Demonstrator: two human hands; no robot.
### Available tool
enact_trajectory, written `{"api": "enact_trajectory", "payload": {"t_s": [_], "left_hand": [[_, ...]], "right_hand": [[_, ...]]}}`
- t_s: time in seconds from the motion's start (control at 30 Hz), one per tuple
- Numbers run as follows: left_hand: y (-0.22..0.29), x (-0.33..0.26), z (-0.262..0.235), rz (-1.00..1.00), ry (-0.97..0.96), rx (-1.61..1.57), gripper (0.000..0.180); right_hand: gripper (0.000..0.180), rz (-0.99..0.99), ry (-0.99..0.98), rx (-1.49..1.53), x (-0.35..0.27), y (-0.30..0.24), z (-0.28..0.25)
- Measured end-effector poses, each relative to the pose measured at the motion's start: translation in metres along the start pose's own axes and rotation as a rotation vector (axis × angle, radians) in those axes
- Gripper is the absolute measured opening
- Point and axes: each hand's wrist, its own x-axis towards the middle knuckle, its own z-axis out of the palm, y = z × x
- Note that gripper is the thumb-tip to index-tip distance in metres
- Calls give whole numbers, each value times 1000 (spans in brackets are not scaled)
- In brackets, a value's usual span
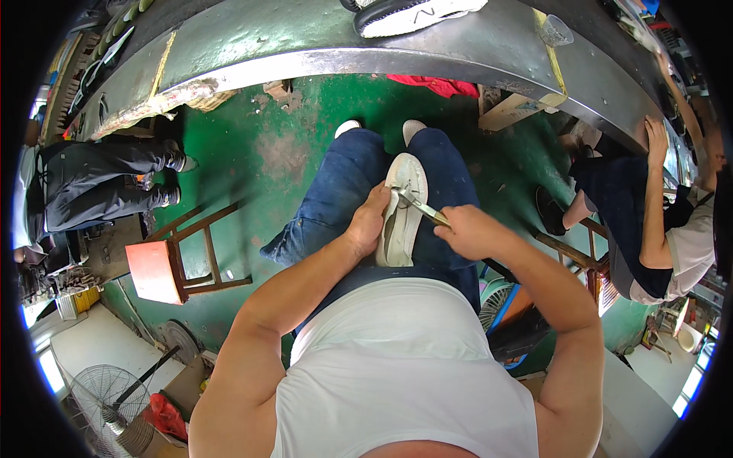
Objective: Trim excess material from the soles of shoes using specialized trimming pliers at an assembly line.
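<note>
Two bare hands, so one left hand (370, 217) and one right hand (473, 231). One pale loafer (408, 175), one metal hand tool (424, 211). Two white toe tips (348, 127) poking out past the knees. One tabletop (252, 46) with two yellow strips (554, 65), one clear cup (556, 30) and at least one white sneaker (420, 17), cropped up top so can't swear to more. One red cloth (439, 84), one red-topped stool (155, 271), one wire-caged fan (103, 393) lower left. Other people: at least two, honestly, rim's too jumbled.

A sneaker (420, 19) at twelve o'clock and a worker (99, 187) at nine are cropped by the frame; the tip of a tool (424, 209) looks indistinct.
</note>
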Motion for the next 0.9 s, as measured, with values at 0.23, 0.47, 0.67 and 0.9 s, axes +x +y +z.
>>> {"api": "enact_trajectory", "payload": {"t_s": [0.23, 0.47, 0.67, 0.9], "left_hand": [[17, 4, -1, -51, -83, -31, 66], [21, 7, 14, -103, -96, -129, 64], [20, 7, 16, -99, -104, -101, 64], [15, 14, 17, -134, -26, -137, 73]], "right_hand": [[26, 52, 160, 260, -6, 8, 42], [27, 204, -58, 920, 1, 17, 46], [30, 196, -325, 1141, -3, 38, 6], [26, 244, -105, 884, 11, 30, 38]]}}
